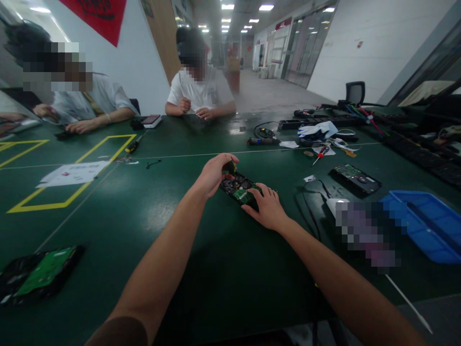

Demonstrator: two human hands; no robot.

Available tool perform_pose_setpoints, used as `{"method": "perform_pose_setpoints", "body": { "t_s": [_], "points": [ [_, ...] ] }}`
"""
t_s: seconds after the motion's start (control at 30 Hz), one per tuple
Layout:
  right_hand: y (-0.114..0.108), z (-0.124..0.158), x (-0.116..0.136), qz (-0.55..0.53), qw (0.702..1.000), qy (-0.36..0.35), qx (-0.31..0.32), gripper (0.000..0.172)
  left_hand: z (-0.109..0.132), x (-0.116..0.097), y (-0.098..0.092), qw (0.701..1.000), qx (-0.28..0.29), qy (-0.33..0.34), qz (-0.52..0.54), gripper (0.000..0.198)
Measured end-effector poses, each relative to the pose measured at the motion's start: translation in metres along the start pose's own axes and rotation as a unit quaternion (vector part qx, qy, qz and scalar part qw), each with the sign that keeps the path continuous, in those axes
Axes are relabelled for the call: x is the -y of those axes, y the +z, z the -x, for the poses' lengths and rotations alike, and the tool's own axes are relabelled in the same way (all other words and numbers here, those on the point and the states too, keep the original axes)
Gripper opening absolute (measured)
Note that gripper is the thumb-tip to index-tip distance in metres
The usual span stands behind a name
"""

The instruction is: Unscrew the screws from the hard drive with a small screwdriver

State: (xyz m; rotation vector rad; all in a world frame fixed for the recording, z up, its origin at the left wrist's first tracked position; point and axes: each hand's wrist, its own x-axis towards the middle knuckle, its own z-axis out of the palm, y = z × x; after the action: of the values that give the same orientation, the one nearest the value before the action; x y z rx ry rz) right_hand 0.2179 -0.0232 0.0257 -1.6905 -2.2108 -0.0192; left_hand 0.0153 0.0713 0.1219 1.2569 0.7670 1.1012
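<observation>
Over the circuit-board casing (238, 189), the left hand (214, 175) grasps a dark part (229, 167), apparently mid-handling; right hand (269, 208) grips the casing, where steadiness seems needed.

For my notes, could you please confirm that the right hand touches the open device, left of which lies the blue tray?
Not quite: the head view shows the blue tray right of the open device, which the right hand does touch.

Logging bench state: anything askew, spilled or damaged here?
Two mild oddities: the white sheet lies across the yellow tape outline, covering part of it, and the white-and-blue cloth sits crumpled among loose clutter. No spill shows. The open black device being handled appears too small to judge for damage.
</observation>
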Motion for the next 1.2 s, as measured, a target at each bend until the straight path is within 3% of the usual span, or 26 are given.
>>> {"method": "perform_pose_setpoints", "body": {
  "t_s": [0.63,0.9,1.2],
  "points": [
    [0.0009,-0.0005,-0.0010,-0.003,1.000,0.000,0.003,0.059,0.0059,-0.0009,0.0043,0.999,0.045,-0.024,-0.012,0.025],
    [-0.0005,-0.0007,-0.0002,-0.006,1.000,0.007,0.008,0.059,0.0042,0.0005,0.0058,0.999,0.014,-0.042,0.002,0.027],
    [-0.0010,0.0001,-0.0005,-0.005,1.000,0.007,0.007,0.058,0.0016,-0.0006,0.0003,0.996,-0.024,0.012,-0.088,0.025]
  ]
}}
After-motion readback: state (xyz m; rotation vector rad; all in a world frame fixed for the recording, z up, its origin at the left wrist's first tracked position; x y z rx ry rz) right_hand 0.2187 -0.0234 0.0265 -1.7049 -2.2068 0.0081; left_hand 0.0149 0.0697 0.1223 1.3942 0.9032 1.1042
